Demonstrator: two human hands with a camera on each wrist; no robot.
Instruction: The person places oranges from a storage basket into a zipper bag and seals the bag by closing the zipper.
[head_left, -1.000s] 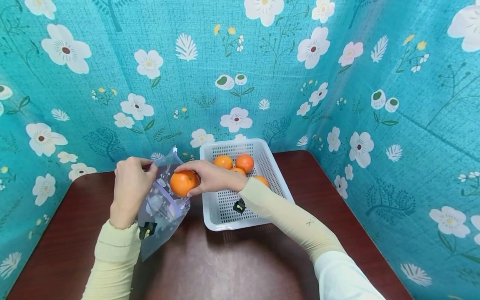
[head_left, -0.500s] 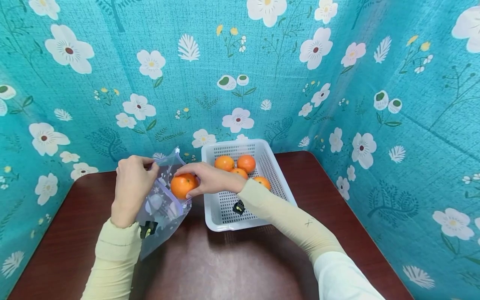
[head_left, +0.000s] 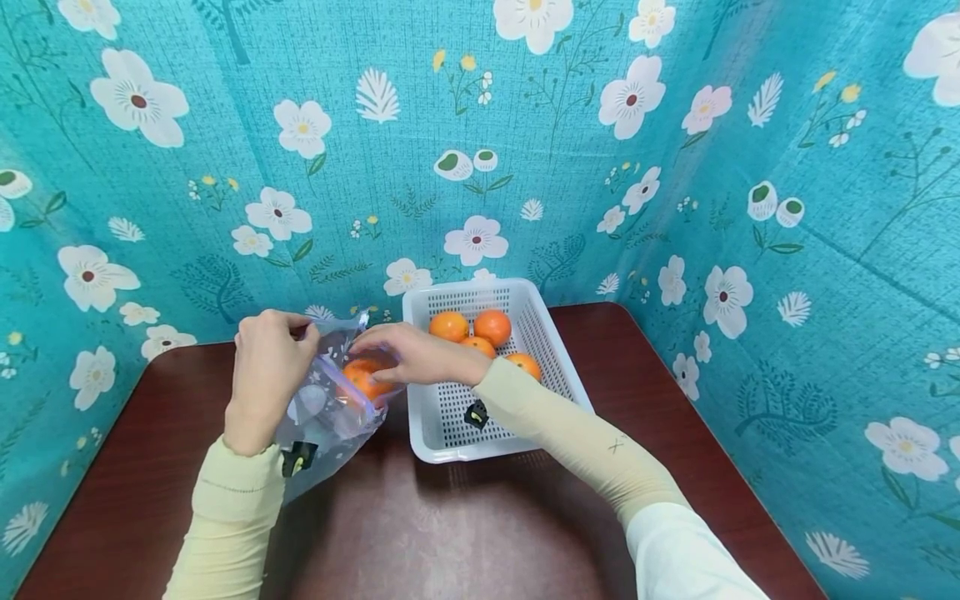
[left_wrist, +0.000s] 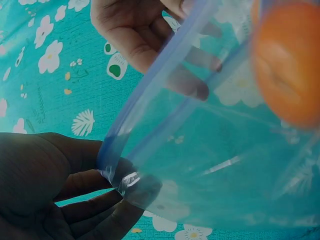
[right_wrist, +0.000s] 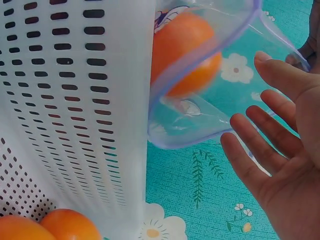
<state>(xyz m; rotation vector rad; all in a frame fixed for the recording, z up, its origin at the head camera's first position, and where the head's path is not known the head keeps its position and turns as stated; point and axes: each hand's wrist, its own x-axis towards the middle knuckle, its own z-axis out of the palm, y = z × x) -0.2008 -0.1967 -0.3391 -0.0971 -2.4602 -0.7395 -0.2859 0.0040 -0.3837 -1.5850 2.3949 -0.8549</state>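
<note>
My left hand (head_left: 264,371) pinches the edge of a clear zip bag (left_wrist: 225,185) with a purple seal strip, at one corner of its mouth. An orange (right_wrist: 182,60) is inside the bag, seen through the plastic. My right hand (head_left: 423,354) is at the bag's mouth, and its spread fingers (right_wrist: 255,145) are apart from the orange in the right wrist view. In the left wrist view, some of the right hand's fingers show through the plastic. Beside the bag, a white perforated basket (head_left: 422,437) holds several oranges (head_left: 492,327), one partly covered by my right forearm.
The basket stands on a dark red-brown table (head_left: 480,533), just right of the bag. Teal flowered cloth (head_left: 337,208) hangs behind and along the sides. A small black piece (head_left: 476,414) shows in the basket, and another black piece (head_left: 298,458) by the left wrist.
My right hand has let go of the orange, which has dropped lower into the bag. The bag's mouth has sagged a little. My left hand stays nearly in place, still pinching the edge.
</note>
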